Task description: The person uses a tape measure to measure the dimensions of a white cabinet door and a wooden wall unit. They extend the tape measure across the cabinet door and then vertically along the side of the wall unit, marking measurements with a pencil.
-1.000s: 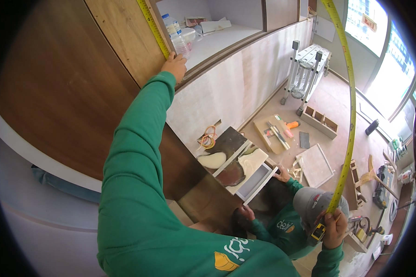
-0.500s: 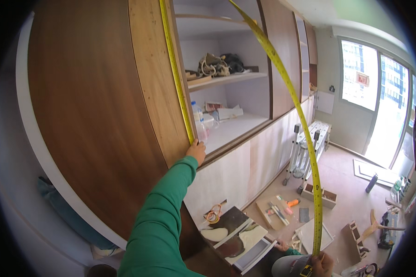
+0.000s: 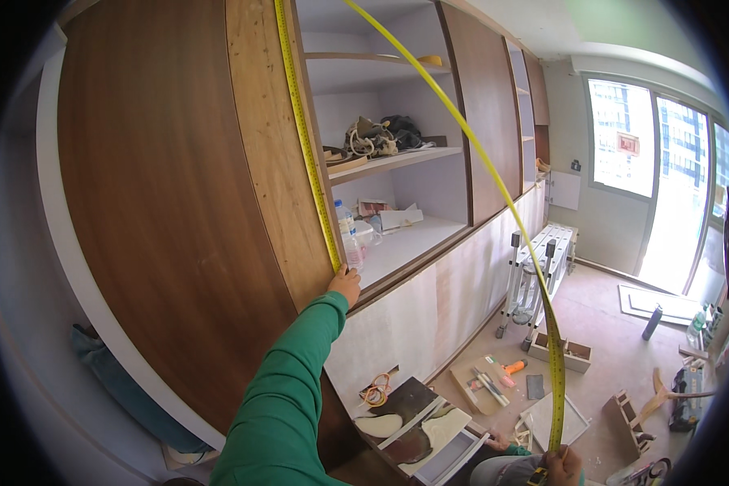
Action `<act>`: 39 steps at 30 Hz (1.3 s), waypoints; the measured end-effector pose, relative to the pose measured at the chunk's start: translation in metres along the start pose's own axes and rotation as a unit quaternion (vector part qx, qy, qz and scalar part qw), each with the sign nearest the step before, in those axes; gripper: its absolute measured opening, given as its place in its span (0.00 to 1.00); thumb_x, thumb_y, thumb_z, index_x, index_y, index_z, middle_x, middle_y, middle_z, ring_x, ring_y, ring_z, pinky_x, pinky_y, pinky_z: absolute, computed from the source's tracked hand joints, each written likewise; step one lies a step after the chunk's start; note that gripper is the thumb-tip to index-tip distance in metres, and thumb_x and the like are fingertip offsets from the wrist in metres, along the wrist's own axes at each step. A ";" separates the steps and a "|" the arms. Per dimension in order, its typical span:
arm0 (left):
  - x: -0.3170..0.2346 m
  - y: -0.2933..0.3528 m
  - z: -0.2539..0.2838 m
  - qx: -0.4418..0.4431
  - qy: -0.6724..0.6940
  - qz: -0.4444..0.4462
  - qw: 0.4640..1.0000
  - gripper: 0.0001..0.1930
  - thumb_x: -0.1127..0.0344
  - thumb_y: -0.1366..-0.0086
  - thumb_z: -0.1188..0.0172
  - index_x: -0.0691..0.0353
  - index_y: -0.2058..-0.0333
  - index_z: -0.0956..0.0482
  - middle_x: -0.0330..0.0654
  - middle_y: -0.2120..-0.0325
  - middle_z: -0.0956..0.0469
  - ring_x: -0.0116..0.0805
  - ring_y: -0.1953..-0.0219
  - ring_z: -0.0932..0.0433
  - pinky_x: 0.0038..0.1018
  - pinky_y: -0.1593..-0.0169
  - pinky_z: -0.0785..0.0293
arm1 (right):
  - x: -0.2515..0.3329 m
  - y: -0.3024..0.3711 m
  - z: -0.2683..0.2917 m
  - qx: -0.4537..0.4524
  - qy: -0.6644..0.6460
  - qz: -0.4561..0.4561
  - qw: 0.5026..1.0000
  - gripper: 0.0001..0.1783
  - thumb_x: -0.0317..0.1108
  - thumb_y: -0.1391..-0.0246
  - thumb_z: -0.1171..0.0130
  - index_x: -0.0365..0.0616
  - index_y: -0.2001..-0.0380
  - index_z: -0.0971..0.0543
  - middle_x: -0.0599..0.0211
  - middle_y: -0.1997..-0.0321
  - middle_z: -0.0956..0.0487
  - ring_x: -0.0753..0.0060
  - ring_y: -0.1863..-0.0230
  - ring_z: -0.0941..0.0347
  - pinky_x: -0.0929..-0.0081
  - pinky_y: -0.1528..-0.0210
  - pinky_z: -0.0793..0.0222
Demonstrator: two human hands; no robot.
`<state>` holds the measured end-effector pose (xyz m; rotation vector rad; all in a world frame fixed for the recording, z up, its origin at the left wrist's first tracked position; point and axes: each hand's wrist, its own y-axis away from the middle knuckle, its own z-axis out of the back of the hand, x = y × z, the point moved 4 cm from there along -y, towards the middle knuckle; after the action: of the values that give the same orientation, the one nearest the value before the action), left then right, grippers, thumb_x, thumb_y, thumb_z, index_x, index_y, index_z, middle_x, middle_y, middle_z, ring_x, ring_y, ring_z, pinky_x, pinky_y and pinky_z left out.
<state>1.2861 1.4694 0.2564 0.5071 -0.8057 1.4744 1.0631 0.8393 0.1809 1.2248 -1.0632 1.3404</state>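
Touching the yellow tape (image 3: 321,202) where, exactly?

At its lower end, with my left hand (image 3: 346,283), along the pale wooden strip (image 3: 255,121) beside the shelves (image 3: 405,162). Whether those fingers pinch or merely press, I cannot tell. From them its long axis runs upward, nearly upright.

And your right hand (image 3: 565,463)?

Its fingers grasp the case (image 3: 536,478), low and well to the right, beneath the bowed stretch. My left is nearer the upright length.

The yellow tape measure (image 3: 556,364) was drawn out, one stretch straight along the bare wooden strip (image 3: 255,130), another bowing through the air, twisted low down.
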 end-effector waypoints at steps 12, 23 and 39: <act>-0.002 -0.010 -0.013 0.012 -0.008 -0.002 1.000 0.16 0.62 0.34 0.52 0.51 0.58 0.14 0.37 0.50 0.24 0.39 0.38 0.38 0.50 0.31 0.54 | 0.014 0.011 0.002 -0.008 -0.004 -0.013 1.000 0.12 0.38 0.36 0.49 0.41 0.67 0.24 0.73 0.75 0.27 0.78 0.76 0.31 0.78 0.73 0.34; 0.008 0.017 0.005 -0.036 0.010 -0.027 0.999 0.14 0.63 0.36 0.51 0.53 0.60 0.15 0.38 0.47 0.27 0.38 0.33 0.41 0.49 0.28 0.59 | 0.039 0.010 -0.024 0.079 -0.026 0.032 0.996 0.11 0.34 0.35 0.50 0.41 0.69 0.24 0.75 0.77 0.28 0.81 0.79 0.31 0.80 0.75 0.34; 0.024 0.029 0.006 -0.153 0.031 0.036 0.987 0.13 0.63 0.35 0.51 0.54 0.57 0.19 0.39 0.44 0.29 0.38 0.31 0.44 0.47 0.27 0.59 | 0.002 0.017 -0.015 -0.001 -0.020 0.089 0.996 0.12 0.36 0.34 0.48 0.42 0.70 0.25 0.75 0.78 0.30 0.83 0.80 0.35 0.81 0.80 0.39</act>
<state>1.2545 1.4830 0.2734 0.2027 -0.9885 1.3930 1.0440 0.8526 0.1817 1.1820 -1.2236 1.4546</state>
